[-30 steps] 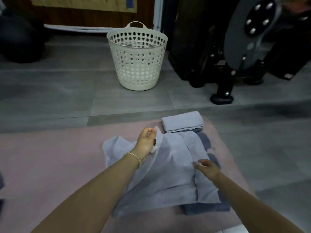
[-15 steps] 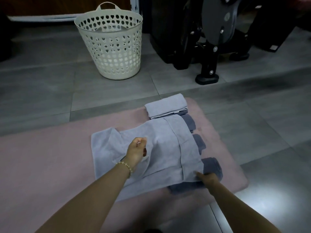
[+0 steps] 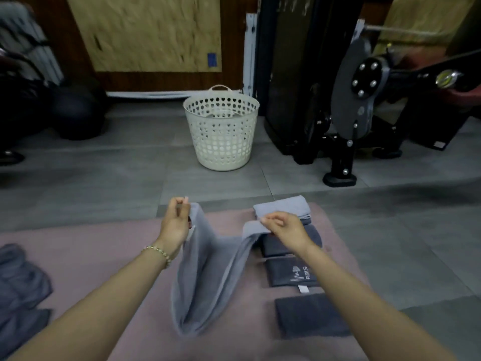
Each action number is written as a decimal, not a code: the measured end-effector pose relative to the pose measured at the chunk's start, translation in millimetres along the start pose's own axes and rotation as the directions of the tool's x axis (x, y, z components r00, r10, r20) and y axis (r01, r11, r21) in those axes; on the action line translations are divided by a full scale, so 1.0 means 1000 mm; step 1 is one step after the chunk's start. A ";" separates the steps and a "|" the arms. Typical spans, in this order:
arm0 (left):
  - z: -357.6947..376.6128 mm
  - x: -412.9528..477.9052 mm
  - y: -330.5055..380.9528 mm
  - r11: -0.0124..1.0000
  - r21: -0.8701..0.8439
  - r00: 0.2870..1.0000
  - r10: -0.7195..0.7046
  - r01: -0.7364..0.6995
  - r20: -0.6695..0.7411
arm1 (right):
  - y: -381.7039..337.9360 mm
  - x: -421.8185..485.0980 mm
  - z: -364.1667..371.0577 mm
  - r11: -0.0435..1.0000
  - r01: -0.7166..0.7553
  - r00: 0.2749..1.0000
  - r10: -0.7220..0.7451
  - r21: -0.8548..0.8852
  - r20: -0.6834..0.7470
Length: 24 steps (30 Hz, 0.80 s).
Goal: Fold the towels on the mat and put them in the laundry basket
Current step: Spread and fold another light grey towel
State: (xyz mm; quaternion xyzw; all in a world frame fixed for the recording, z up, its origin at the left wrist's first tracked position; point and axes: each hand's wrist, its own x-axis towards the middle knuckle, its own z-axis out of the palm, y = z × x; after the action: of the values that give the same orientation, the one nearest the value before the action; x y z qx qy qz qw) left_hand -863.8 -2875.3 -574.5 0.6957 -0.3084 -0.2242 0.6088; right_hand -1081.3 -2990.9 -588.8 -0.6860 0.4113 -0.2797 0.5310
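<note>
- Far left, a heap of dark towels lies loose on the pink mat
- Left hand, bead bracelet at the wrist, is up off the mat; its fingertips pinch one corner of the light grey towel
- That towel sags between both hands, its lower end resting on the mat
- Straight beyond, the white laundry basket stands on the grey floor, well apart from the mat
- Right hand pinches the towel's other corner, fingers curled on the cloth
- Just beside it, a folded light towel sits at the mat's far edge; folded dark towels line up nearer, one showing white lettering
- Far right, a black machine stands on the floor
</note>
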 end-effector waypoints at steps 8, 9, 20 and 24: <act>-0.098 -0.024 0.067 0.968 -0.063 0.947 0.223 -0.243 -0.229 | -0.156 -0.026 0.087 0.921 0.308 0.923 -0.350 0.238 0.161; -0.103 -0.029 0.067 0.963 -0.075 0.942 0.233 -0.257 -0.243 | -0.157 -0.032 0.097 0.914 0.332 0.920 -0.368 0.232 0.134; -0.117 -0.047 0.071 0.960 -0.150 0.972 0.236 -0.237 -0.024 | -0.144 -0.054 0.135 0.899 0.395 0.898 -0.421 0.189 0.129; -0.104 -0.059 0.077 0.968 -0.195 0.975 0.183 -0.158 0.123 | -0.150 -0.063 0.137 0.889 0.403 0.875 -0.444 0.218 0.193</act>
State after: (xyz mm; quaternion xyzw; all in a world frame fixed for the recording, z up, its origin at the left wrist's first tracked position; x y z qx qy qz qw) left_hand -846.2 -2764.9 -485.9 0.5900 -0.3871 -0.2466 0.6642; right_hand -960.7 -2853.4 -480.5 -0.7399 0.1586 -0.3395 0.5587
